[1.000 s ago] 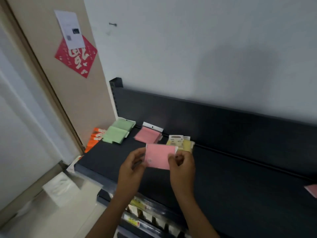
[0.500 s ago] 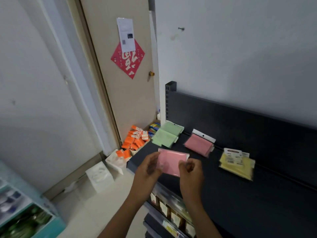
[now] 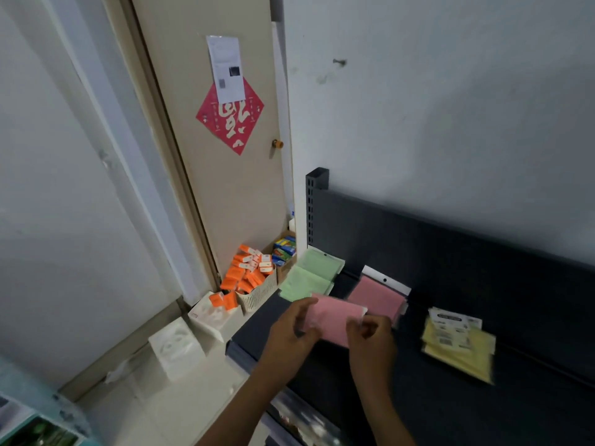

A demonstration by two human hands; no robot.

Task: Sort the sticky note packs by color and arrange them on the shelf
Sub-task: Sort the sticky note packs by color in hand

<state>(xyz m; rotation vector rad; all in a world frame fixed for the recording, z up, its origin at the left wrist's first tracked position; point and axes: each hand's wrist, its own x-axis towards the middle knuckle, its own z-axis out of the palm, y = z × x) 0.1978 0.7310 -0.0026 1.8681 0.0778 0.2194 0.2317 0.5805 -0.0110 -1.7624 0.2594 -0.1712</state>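
A person's left hand (image 3: 291,329) and right hand (image 3: 370,338) each pinch one end of a pink sticky note pack (image 3: 331,318), holding it above the front left part of a dark shelf (image 3: 450,407). On the shelf behind it lie green packs (image 3: 310,278) at the far left, another pink pack (image 3: 378,296) just beyond the held one, and yellow packs (image 3: 458,346) further right. A basket of orange boxes (image 3: 252,280) sits on the floor beside the shelf, near a beige door (image 3: 206,175)

Yellow packs (image 3: 458,346) motion-blurred, labels unreadable, shelf (image 3: 483,413) cut off right
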